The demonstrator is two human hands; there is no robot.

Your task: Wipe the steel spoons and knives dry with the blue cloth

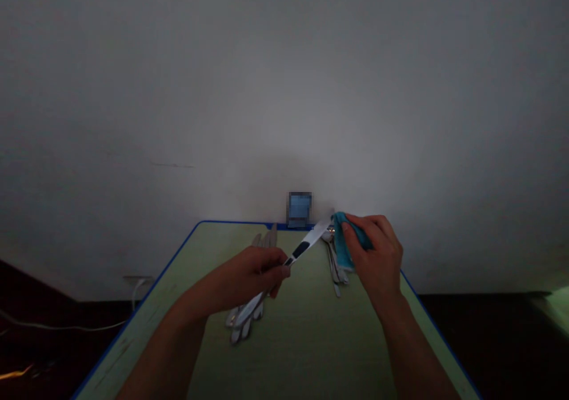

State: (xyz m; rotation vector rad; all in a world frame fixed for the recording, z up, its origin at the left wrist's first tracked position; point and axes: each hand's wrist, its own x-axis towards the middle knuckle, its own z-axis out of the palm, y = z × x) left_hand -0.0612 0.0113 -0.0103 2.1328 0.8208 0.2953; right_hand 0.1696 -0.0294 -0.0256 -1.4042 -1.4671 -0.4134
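My left hand is closed around a table knife, its shiny blade slanting up to the right above the table. In my right hand a teal cloth is pinched between thumb and fingers, at the tip end of the blade. Whether the cloth wraps the tip I cannot tell. Below my left hand lies a pile of several metal knives, partly hidden by the hand. Beside the cloth lie several spoons with their bowls toward the wall, partly covered from view by the cloth.
The pale green table has a blue edge and stands against a grey wall. A small device with a blurred screen leans upright at the back edge. A white cable runs to a wall socket on the left.
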